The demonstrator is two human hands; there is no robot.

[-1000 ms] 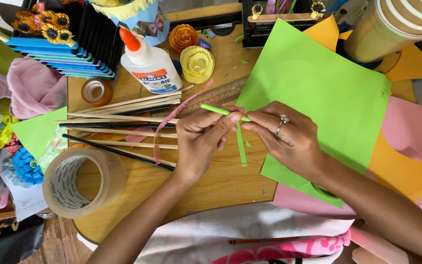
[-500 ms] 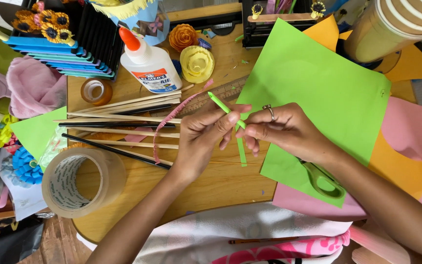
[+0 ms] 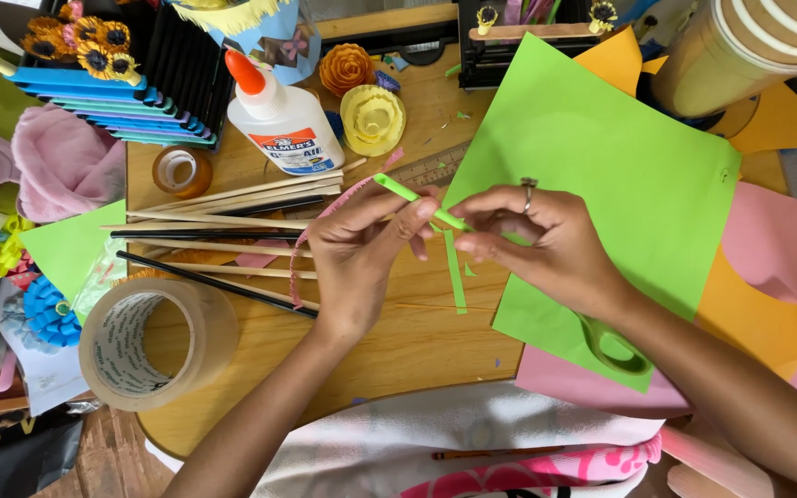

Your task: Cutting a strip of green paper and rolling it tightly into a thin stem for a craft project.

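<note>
Fingers [image 3: 408,214] of both hands pinching green paper strip [image 3: 408,194], glue bottle [image 3: 283,124], tape roll [image 3: 154,343] nearby

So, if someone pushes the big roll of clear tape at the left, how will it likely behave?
The tape roll lies on its flat side on the wooden board, so it would probably slide, not roll. It looks thick and hollow, likely stiff and light. It sits near the board's edge, so a push outward might tip it off.

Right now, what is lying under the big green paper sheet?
Under the green paper sheet lie orange paper and pink paper. Green-handled scissors rest on top. The wooden table beneath is covered.
</note>
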